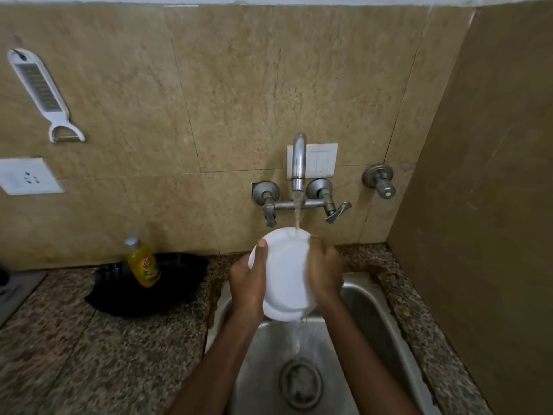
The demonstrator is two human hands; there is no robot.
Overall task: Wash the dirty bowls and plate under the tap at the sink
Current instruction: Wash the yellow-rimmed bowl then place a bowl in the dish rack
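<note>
The dish (285, 271), white and round, is held over the sink (374, 324), tilted nearly upright with its flat face towards the camera. Whether it is the plate or a shallow bowl cannot be told. The left hand (248, 280) grips its left edge, with the thumb lying up across the face and the fingers hidden behind. The right hand (324, 271) clasps the right edge, its fingers curled round the rim. The top of the dish sits just under the tap (299, 163). A stream of water (297, 217) falls from the spout onto the upper rim. More water runs off the bottom edge and drops into the steel basin, above the drain (300, 381).

The tap is fixed to the tan tiled wall (239, 85), with a lever handle on each side of the spout. A white switch plate (321, 160) is behind it, and a separate valve (380, 181) is further right.

The speckled stone bench (89, 354) surrounds the sink. On it, to the left, lies a black pan (167, 283) with a yellow bottle (143, 263) leaning in it. On the wall above the bench are a white socket (28, 176) and, higher up, a hanging white grater (42, 91) with a peeler end.
</note>
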